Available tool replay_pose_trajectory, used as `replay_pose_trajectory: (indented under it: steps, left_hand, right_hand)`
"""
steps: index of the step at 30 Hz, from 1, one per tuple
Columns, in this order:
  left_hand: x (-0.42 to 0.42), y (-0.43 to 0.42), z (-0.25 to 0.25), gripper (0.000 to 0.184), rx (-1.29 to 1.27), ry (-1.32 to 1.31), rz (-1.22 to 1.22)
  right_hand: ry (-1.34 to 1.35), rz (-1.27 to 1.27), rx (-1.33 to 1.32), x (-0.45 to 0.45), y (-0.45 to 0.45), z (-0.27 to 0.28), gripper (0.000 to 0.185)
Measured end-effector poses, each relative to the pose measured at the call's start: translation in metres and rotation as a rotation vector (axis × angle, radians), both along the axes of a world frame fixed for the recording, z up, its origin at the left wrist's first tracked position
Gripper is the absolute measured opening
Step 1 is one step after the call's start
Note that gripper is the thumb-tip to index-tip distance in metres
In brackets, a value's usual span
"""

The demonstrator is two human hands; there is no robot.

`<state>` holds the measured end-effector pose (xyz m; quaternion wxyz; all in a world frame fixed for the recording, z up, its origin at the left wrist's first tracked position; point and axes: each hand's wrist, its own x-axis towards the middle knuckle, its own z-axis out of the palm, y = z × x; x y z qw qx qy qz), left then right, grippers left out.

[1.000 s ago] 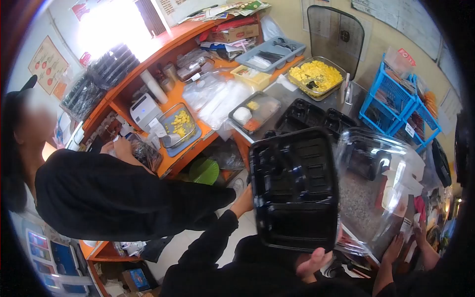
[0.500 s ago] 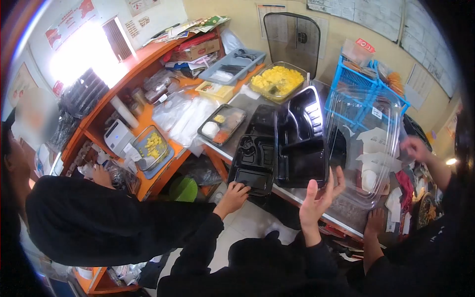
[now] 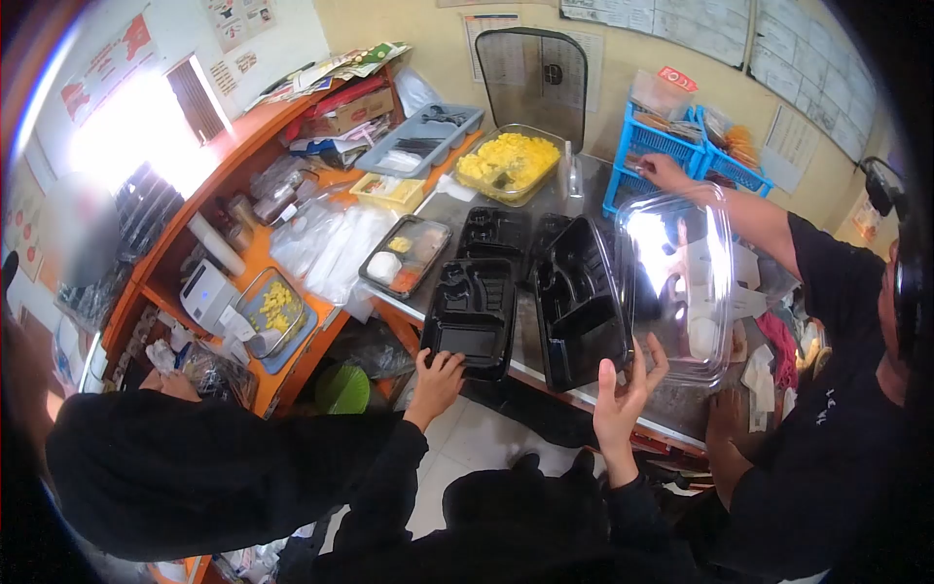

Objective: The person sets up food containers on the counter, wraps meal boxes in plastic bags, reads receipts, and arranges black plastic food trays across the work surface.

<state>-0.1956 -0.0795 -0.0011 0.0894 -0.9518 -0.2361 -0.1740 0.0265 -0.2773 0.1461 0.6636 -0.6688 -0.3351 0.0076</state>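
Black tray against palm-down left hand

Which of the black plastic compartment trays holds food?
The black tray beside the pale yellow plastic tub: white, yellow and orange portions lie inside. The tray at the left hand and the tilted one by the right hand show none.

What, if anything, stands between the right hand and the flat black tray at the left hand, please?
The tilted black tray stands between the right hand and the flat black tray. The clear plastic lid is beyond the tilted one's other side, not between them.
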Motion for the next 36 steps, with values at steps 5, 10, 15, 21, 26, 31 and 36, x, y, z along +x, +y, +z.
replay_pose_trajectory:
  steps: [5,10,15,21,26,31,36]
  left_hand:
    - [0.005,0.005,0.009,0.064,-0.089,-0.009,-0.002]
    - [-0.004,0.007,0.019,0.067,-0.031,-0.049,0.013]
    - [-0.001,0.021,0.045,0.025,0.109,-0.266,-0.01]
    - [-0.009,-0.012,0.115,0.022,0.364,-0.747,0.124]
    - [-0.035,-0.033,0.094,0.022,0.453,-0.813,0.37]
    - [-0.051,-0.046,0.082,0.021,0.406,-0.815,0.499]
    - [-0.044,-0.044,0.086,0.027,0.358,-0.896,0.469]
  right_hand:
    - [-0.187,-0.089,-0.13,-0.007,-0.026,-0.021,0.051]
    - [-0.112,-0.094,-0.135,-0.018,-0.041,-0.028,0.052]
    - [-0.109,-0.177,-0.079,-0.02,-0.05,-0.028,0.046]
    - [-0.204,-0.223,-0.216,-0.017,-0.061,-0.036,0.052]
    - [-0.081,-0.13,-0.102,-0.029,-0.058,-0.042,0.055]
    - [-0.165,-0.142,-0.226,-0.036,-0.057,-0.041,0.055]
    - [-0.153,-0.101,-0.218,-0.04,-0.058,-0.037,0.054]
